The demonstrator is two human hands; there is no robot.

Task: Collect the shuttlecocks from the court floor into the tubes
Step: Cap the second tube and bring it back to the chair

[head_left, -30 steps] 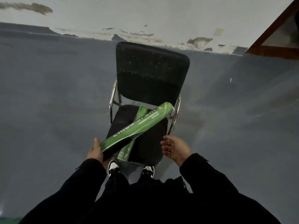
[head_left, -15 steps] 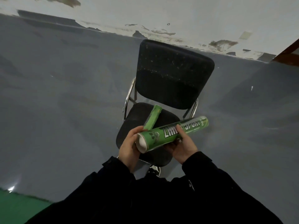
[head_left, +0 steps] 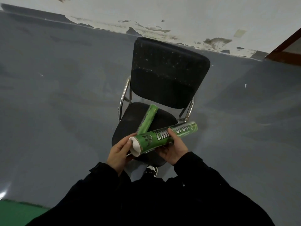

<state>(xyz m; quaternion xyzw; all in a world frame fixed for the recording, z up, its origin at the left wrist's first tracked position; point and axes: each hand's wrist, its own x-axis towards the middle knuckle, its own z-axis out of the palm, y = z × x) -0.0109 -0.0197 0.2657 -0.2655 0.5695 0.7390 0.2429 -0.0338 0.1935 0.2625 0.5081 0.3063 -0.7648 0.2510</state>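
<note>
The left hand (head_left: 118,152) cups the near white-capped end of the tube (head_left: 164,137), thumb curled on the cap rim. The right hand (head_left: 174,149) wraps the tube mid-length. Its long axis runs near-left to far-right, so the left hand is nearer the cap. A second tube (head_left: 147,119) lies on the chair (head_left: 169,74). No shuttlecocks are visible.

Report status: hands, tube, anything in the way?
Both hands on tube: left hand at its white end, right hand gripping mid-body. Second tube on chair. No shuttlecocks visible.
</note>
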